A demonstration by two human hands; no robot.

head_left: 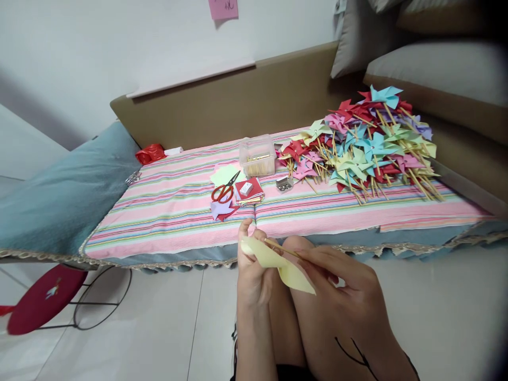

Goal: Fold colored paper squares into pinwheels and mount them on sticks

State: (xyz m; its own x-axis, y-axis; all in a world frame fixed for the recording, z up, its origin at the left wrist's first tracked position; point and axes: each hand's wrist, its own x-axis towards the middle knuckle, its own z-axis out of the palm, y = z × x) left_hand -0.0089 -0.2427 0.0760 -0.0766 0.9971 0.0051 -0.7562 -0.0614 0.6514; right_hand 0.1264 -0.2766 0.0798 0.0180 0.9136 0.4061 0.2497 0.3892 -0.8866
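Note:
My left hand (254, 280) is closed on a pale yellow paper pinwheel (273, 262), pinching it near its middle; one finger sticks up. A thin wooden stick (283, 248) is gripped in my right hand (341, 275), its far end close to the back of the paper. Whether stick and paper are joined cannot be seen. On the sofa seat beyond lie red-handled scissors (224, 191), a stack of square coloured papers (254, 198) with a small white box (246, 189) on top, and a purple cut paper piece (220, 208).
A clear plastic box (260, 166) of sticks and a small open container (284, 183) stand mid-seat. Finished pinwheels (365, 148) are heaped at the right. A red plastic bag (151, 154) lies at the left, above a dark red stool (47, 299) on the floor.

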